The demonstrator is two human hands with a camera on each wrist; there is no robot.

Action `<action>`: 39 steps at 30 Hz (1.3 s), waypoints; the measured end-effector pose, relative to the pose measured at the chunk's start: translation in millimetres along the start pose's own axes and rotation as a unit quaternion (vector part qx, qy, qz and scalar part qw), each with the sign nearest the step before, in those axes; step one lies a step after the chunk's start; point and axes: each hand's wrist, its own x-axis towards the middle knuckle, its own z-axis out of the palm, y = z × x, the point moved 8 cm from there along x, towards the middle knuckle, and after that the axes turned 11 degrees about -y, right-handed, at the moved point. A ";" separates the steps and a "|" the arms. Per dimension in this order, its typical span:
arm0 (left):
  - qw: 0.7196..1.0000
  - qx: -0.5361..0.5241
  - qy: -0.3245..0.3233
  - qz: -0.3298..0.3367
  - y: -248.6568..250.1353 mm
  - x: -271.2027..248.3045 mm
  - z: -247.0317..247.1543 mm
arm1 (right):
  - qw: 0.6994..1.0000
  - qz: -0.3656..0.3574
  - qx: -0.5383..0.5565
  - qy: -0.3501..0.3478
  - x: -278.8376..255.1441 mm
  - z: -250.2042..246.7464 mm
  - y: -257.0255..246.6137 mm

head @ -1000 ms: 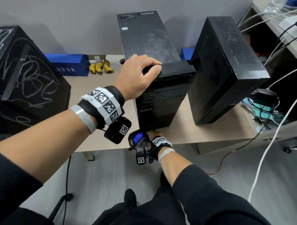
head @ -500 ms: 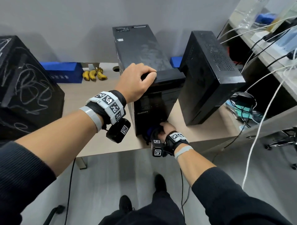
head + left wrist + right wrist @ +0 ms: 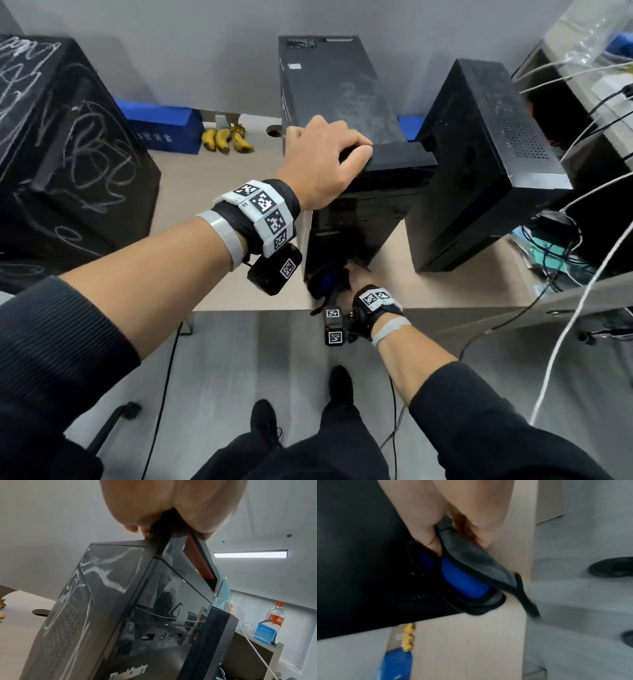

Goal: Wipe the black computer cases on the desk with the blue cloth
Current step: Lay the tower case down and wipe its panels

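The middle black computer case (image 3: 346,113) stands upright on the desk (image 3: 219,178), with pale smears on its top and left side (image 3: 72,615). My left hand (image 3: 325,161) grips its top front edge (image 3: 164,536), fingers curled over the rim. My right hand (image 3: 359,277) is low at the case's front bottom and holds the blue cloth (image 3: 330,279), blue with a grey, black-edged backing (image 3: 462,577), against the case's black face. A second black case (image 3: 479,154) stands just to the right. A third, chalk-scribbled case (image 3: 65,161) is at the left.
Bananas (image 3: 226,138) and a blue box (image 3: 164,128) lie at the back of the desk. Cables and white cords (image 3: 582,274) hang at the right by a shelf unit. My shoes (image 3: 339,383) stand on the grey floor below the desk's front edge.
My right hand with the cloth has risen from below the desk edge to the case's lower front. The left hand keeps its grip on the top edge. The head view shifted.
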 end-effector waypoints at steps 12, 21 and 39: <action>1.000 0.019 -0.022 -0.002 1.0 -2.7 -0.5 | 0.976 -0.084 0.190 -0.065 -66.5 52.2 -44.6; 0.996 -0.082 -0.031 -0.007 -24.0 -22.4 -12.4 | 0.938 -0.252 0.204 -0.125 -131.6 25.4 -119.8; 0.995 -0.031 -0.093 -0.010 -22.9 -15.6 -21.7 | 0.888 -0.458 0.000 0.048 -170.4 -4.6 -164.7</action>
